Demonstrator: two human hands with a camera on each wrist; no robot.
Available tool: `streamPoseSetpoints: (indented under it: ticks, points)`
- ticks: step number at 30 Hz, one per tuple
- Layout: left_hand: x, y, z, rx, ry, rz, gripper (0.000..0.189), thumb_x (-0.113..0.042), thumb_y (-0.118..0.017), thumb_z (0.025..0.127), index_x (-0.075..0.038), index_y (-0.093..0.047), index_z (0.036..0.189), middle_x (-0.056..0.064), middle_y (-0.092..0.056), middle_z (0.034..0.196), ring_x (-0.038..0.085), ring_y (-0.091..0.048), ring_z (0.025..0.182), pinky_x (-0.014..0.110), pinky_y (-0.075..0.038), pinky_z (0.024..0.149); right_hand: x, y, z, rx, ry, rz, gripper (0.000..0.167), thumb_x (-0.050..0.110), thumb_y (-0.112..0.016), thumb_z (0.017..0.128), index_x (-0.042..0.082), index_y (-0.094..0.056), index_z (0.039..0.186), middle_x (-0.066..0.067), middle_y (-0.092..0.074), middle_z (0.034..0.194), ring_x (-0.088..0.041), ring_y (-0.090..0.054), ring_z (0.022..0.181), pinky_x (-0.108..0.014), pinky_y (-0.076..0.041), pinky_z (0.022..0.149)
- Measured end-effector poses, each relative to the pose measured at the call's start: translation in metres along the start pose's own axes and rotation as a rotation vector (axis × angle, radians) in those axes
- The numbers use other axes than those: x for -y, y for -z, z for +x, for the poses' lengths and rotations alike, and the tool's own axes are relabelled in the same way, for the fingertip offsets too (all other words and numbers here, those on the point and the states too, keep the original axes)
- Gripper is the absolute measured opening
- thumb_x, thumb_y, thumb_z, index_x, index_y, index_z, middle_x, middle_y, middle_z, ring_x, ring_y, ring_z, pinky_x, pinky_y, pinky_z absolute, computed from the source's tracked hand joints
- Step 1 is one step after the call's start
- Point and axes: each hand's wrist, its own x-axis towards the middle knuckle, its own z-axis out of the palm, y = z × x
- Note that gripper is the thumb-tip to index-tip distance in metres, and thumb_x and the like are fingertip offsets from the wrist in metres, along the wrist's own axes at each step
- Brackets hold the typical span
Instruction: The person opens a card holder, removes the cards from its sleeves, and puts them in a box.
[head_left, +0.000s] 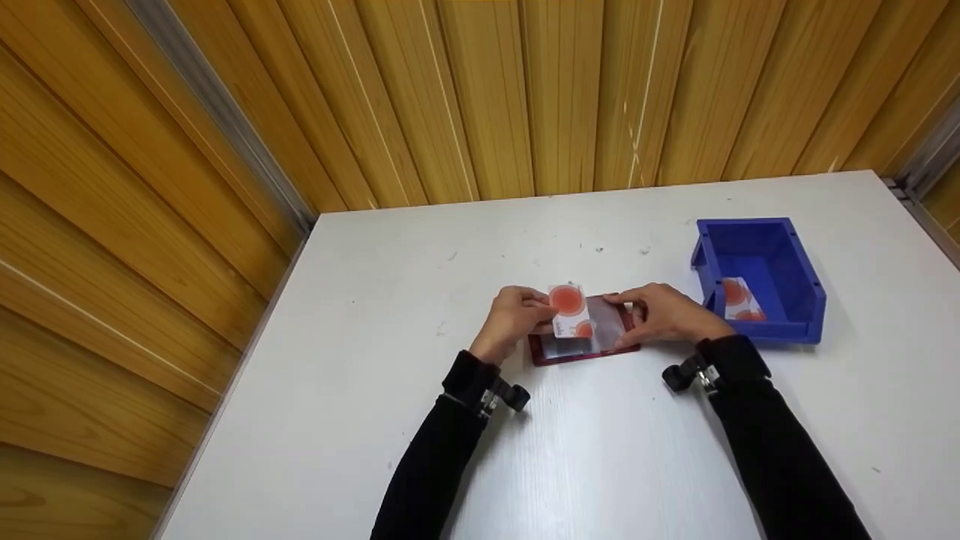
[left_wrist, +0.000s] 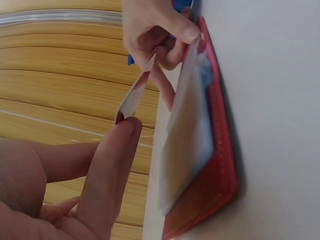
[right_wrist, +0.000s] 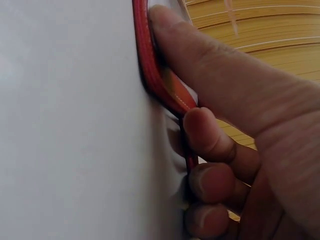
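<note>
In the head view my left hand pinches a white card with orange-red circles between thumb and fingers. That card is raised over an opened red card holder with clear plastic sleeves, which lies on the table. My right hand grips the holder's right end. From the left wrist, the card appears almost edge-on, apart from the sleeves. In the right wrist view my thumb presses on the holder's inner side, while curled fingers touch its red edge.
A blue plastic bin stands right of the holder, with more similar cards inside near its left front. The white table meets wood-patterned panels at the back and left.
</note>
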Motion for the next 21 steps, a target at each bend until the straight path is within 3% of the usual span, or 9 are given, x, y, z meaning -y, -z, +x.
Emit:
streamPoseSetpoints:
  ticks: [7, 16, 19, 21]
  points:
    - [-0.021, 0.008, -0.008, 0.006, -0.055, -0.044, 0.02, 0.006, -0.069, 0.093, 0.01, -0.066, 0.113, 0.012, -0.072, 0.091, 0.015, -0.071, 0.076, 0.03, -0.063, 0.072, 0.0, 0.0, -0.001, 0.018, -0.009, 0.001, 0.077, 0.027, -0.092, 0.077, 0.011, -0.06, 0.146, 0.002, -0.056, 0.069, -0.011, -0.051, 0.064, -0.023, -0.04, 0.058]
    - [-0.02, 0.009, -0.008, -0.012, -0.036, -0.027, 0.025, 0.005, -0.07, 0.093, 0.012, -0.066, 0.117, 0.03, -0.072, 0.108, 0.018, -0.071, 0.078, 0.031, -0.063, 0.074, 0.001, -0.003, 0.001, 0.025, -0.014, 0.022, 0.077, 0.028, -0.092, 0.077, 0.012, -0.06, 0.146, 0.001, -0.056, 0.075, -0.013, -0.051, 0.07, -0.024, -0.039, 0.059]
    - [-0.019, 0.006, -0.007, -0.007, -0.042, -0.033, 0.023, 0.005, -0.071, 0.092, 0.011, -0.067, 0.115, 0.027, -0.073, 0.105, 0.019, -0.072, 0.078, 0.03, -0.063, 0.072, 0.009, -0.001, 0.003, -0.06, -0.004, 0.082, 0.069, 0.028, -0.085, 0.087, 0.009, -0.057, 0.148, -0.002, -0.059, 0.08, -0.014, -0.054, 0.072, -0.024, -0.044, 0.061]
    - [-0.019, 0.003, -0.006, -0.003, -0.047, -0.039, 0.021, 0.005, -0.07, 0.092, 0.01, -0.067, 0.113, 0.022, -0.073, 0.1, 0.019, -0.072, 0.078, 0.029, -0.063, 0.071, 0.02, -0.002, 0.005, -0.131, -0.005, 0.203, 0.063, 0.029, -0.074, 0.097, 0.008, -0.051, 0.152, -0.007, -0.061, 0.087, -0.016, -0.059, 0.073, -0.024, -0.051, 0.063]
